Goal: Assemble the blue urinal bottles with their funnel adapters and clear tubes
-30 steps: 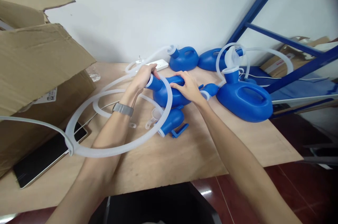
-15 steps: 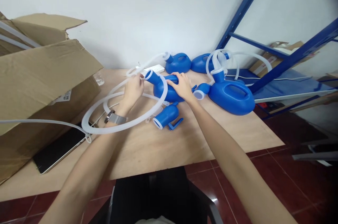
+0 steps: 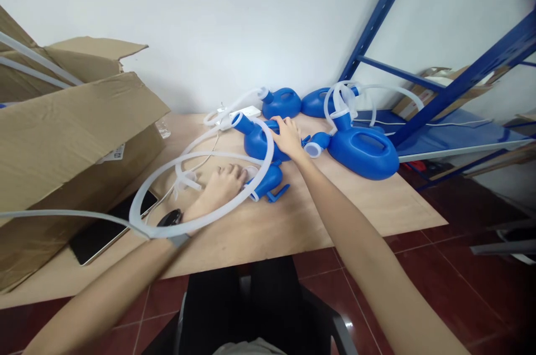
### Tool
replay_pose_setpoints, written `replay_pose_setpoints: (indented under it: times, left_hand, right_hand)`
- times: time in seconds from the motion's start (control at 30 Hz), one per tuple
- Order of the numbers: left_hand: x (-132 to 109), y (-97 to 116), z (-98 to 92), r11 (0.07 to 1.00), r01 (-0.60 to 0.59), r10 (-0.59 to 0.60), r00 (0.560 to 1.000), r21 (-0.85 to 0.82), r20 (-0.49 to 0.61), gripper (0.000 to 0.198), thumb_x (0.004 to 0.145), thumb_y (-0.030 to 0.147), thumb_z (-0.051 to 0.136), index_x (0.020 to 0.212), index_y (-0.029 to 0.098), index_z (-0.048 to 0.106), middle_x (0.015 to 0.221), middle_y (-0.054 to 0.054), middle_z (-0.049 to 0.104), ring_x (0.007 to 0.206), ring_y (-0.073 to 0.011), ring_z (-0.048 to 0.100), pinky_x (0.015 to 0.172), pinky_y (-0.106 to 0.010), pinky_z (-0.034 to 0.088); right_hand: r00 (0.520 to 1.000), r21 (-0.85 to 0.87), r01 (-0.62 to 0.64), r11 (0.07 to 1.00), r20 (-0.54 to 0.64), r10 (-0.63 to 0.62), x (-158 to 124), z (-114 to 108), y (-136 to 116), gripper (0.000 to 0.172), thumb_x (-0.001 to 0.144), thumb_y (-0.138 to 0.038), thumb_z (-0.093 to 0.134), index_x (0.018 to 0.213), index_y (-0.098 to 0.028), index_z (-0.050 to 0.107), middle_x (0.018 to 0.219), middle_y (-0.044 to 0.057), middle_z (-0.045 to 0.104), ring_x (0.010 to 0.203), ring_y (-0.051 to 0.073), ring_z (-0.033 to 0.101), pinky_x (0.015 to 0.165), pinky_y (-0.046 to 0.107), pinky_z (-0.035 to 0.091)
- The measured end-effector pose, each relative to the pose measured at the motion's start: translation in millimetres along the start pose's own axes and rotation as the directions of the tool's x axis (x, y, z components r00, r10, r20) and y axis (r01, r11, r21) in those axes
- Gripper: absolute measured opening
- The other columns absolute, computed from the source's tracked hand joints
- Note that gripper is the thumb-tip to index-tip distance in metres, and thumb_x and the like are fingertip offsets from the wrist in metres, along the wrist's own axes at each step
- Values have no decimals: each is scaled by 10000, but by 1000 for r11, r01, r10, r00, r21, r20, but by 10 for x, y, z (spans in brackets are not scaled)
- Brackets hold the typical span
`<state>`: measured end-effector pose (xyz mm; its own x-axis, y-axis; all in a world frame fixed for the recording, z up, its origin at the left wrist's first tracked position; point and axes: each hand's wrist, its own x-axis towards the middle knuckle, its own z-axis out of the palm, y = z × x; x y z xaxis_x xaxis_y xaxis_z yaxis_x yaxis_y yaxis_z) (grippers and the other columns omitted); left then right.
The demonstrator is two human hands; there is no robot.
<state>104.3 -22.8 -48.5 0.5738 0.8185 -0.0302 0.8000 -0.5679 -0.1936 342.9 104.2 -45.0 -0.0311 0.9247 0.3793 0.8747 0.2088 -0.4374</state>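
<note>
My right hand [image 3: 288, 137] grips the top of a blue plastic urinal bottle [image 3: 256, 140], thumb on the near side. The bottle lies on the table, its open neck [image 3: 240, 119] up and to the left. My left hand [image 3: 224, 183] is low over the table with its fingers curled down beside a clear plastic piece [image 3: 251, 172]. What its fingertips hold is hidden. Just to its right lies a blue spout piece [image 3: 268, 181] with a hooked arm. A long translucent tube [image 3: 234, 207] loops over my left wrist and passes in front of the bottle.
A cardboard box [image 3: 84, 126] with tubes stands at left, a dark tablet [image 3: 104, 232] beside it. Several more blue bottles [image 3: 362, 153] are at the back and right, some with tubes. A power strip [image 3: 247, 112] lies by the wall. A blue shelf [image 3: 452, 134] stands at right.
My left hand has dropped from beside the bottle's neck to the tabletop by the blue spout piece. My right hand stays on the bottle. The view has shifted slightly.
</note>
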Motion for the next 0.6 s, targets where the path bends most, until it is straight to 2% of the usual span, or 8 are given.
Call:
replay_pose_setpoints:
  times: [0.1, 0.2, 0.3, 0.37, 0.43, 0.47, 0.53, 0.6]
  left_hand:
    - [-48, 86, 63, 998, 49, -49, 999, -28, 14, 405, 1043, 128, 384, 1374, 99, 616, 1320, -258, 658, 1158, -390, 654, 896, -509, 532]
    - [-122, 45, 89, 993, 54, -53, 999, -107, 12, 389, 1053, 176, 417, 1395, 137, 600, 1335, -228, 661, 1134, -365, 670, 854, -484, 564]
    - [-195, -86, 83, 955, 18, -32, 999, -297, -42, 333, 1065, 264, 439, 1306, 179, 653, 1393, -185, 649, 1222, -335, 653, 962, -482, 562]
    - [-217, -187, 86, 908, -18, -31, 993, -418, -110, 319, 1050, 320, 467, 1223, 177, 694, 1437, -181, 639, 1297, -337, 626, 1063, -507, 524]
    - [-215, -273, 99, 847, -48, -53, 983, -529, -173, 298, 1025, 373, 501, 1104, 187, 719, 1466, -175, 633, 1349, -346, 598, 1120, -530, 493]
    - [-207, -308, 108, 809, -58, -71, 978, -585, -195, 287, 1020, 395, 503, 1014, 199, 713, 1446, -167, 651, 1340, -345, 605, 1124, -534, 491]
    - [-186, -355, 127, 717, -69, -121, 968, -693, -221, 299, 1021, 424, 488, 844, 230, 631, 1333, -144, 711, 1283, -332, 643, 1099, -522, 510]
    - [-169, -375, 139, 612, -59, -205, 951, -789, -231, 324, 1022, 449, 486, 768, 252, 529, 1195, -122, 757, 1227, -324, 674, 1057, -502, 533]
  right_hand:
    - [1000, -7, -11, 1000, 2, 11, -6, -2, -17, 607, 1028, -695, 415, 1412, -268, 615, 1320, 190, 604, 1312, 422, 523, 1119, 657, 398]
    - [1000, -7, -28, 1000, 2, 28, 9, 12, -19, 613, 1023, -710, 411, 1406, -279, 619, 1322, 188, 610, 1309, 422, 525, 1125, 673, 384]
    - [1000, 8, -28, 1000, 8, 28, 26, 6, -8, 635, 1008, -685, 463, 1479, -271, 564, 1405, 199, 568, 1376, 428, 483, 1161, 682, 349]
    - [1000, 28, 12, 1000, 5, -12, -10, -27, 3, 692, 993, -657, 495, 1557, -255, 483, 1518, 205, 483, 1489, 437, 378, 1217, 709, 261]
    - [995, 67, 92, 994, -50, -89, -132, -78, 17, 692, 989, -615, 499, 1576, -252, 454, 1584, 188, 425, 1560, 425, 285, 1260, 720, 171]
    - [987, 95, 138, 986, -96, -129, -231, -107, 27, 646, 994, -587, 490, 1550, -258, 484, 1576, 176, 442, 1560, 409, 295, 1271, 710, 170]
    - [964, 170, 209, 963, -202, -173, -493, -161, 51, 487, 1010, -525, 473, 1397, -264, 612, 1434, 164, 568, 1444, 373, 459, 1244, 659, 300]
    - [957, 254, 270, 929, -174, -231, -785, -202, 81, 374, 1048, -498, 433, 1174, -276, 707, 1168, 136, 679, 1196, 331, 629, 1117, 593, 477]
